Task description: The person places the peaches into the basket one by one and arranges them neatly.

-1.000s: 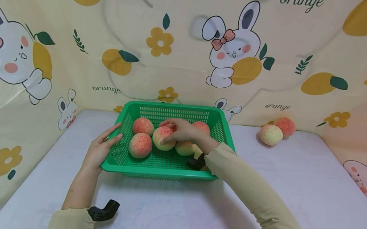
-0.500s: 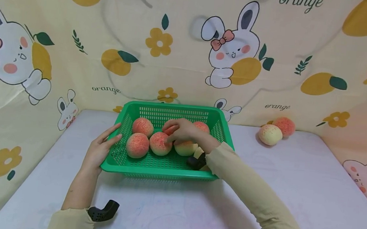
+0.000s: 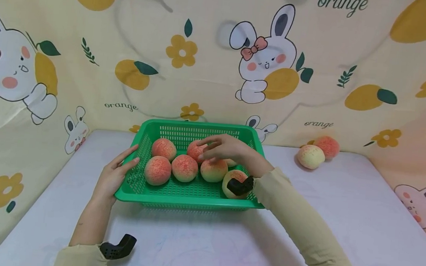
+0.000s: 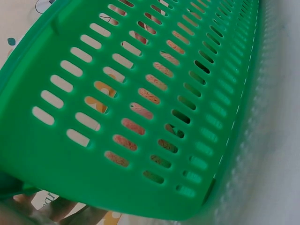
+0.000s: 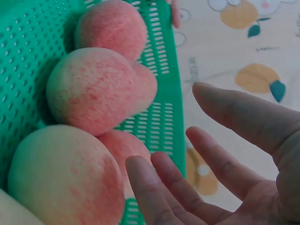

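Note:
A green perforated plastic basket holds several red and pale-yellow peaches. My left hand grips the basket's left side, with thumb and forefinger at the rim. The left wrist view shows the slotted outer wall, and parts of fingers at its rim. Over the back right part of the basket, my right hand is spread with nothing in it. In the right wrist view its fingers stand apart beside the peaches. The right wrist's black camera overlaps a yellowish peach at the front right corner.
Two more peaches, one pale and one red, lie on the white table at the back right, outside the basket. Behind the table hangs a cloth printed with rabbits and oranges.
My right hand has let go of a peach and drawn back to the right. The front peaches have shifted left, and more peaches show beneath the hand. The left hand stays at the basket.

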`<state>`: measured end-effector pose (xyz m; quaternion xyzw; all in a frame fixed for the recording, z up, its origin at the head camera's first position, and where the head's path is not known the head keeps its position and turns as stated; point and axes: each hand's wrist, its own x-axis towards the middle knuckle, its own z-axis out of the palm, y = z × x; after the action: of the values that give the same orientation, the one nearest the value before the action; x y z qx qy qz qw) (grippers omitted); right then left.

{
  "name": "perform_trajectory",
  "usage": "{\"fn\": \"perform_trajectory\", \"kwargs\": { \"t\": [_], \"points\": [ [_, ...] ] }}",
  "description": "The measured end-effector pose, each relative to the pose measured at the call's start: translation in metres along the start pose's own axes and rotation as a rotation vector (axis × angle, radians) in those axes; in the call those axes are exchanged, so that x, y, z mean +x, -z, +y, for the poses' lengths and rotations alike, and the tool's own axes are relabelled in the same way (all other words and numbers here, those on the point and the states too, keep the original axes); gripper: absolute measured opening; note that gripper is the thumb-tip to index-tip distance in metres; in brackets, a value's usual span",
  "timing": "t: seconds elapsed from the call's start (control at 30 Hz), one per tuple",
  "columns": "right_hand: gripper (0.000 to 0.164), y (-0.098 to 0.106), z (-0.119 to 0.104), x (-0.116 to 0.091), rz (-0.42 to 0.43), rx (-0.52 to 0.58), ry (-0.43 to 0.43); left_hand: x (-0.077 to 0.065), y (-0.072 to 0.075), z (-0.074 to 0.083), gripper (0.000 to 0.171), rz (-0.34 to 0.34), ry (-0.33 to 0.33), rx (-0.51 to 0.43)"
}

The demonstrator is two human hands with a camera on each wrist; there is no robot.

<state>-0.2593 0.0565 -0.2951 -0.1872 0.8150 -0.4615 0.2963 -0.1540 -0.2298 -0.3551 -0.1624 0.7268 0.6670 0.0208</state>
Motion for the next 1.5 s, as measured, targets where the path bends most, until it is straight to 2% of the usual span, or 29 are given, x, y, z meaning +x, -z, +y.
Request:
{"fn": "perform_trajectory", "kwargs": {
  "t": [0.13,0.47,0.83,1.1,1.5],
  "points": [
    [0.046,0.011,0.002,-0.008,0.016,0.006,0.022,-0.001,0.0,0.0,0.052,-0.002,-0.003,0.007],
    [0.041,0.029,0.011,-0.027,0.034,0.097,0.048,-0.002,0.0,0.0,0.052,0.008,0.001,0.018],
    [0.044,0.057,0.029,-0.048,0.078,0.058,0.04,-0.002,0.0,0.0,0.052,0.006,0.014,0.025],
    [0.048,0.073,0.045,-0.06,0.121,0.092,0.041,-0.001,0.0,0.0,0.052,0.014,0.013,0.008],
    [0.052,0.09,0.061,-0.083,0.228,0.09,0.043,-0.002,0.0,0.0,0.052,0.013,0.009,-0.001]
  ]
}}
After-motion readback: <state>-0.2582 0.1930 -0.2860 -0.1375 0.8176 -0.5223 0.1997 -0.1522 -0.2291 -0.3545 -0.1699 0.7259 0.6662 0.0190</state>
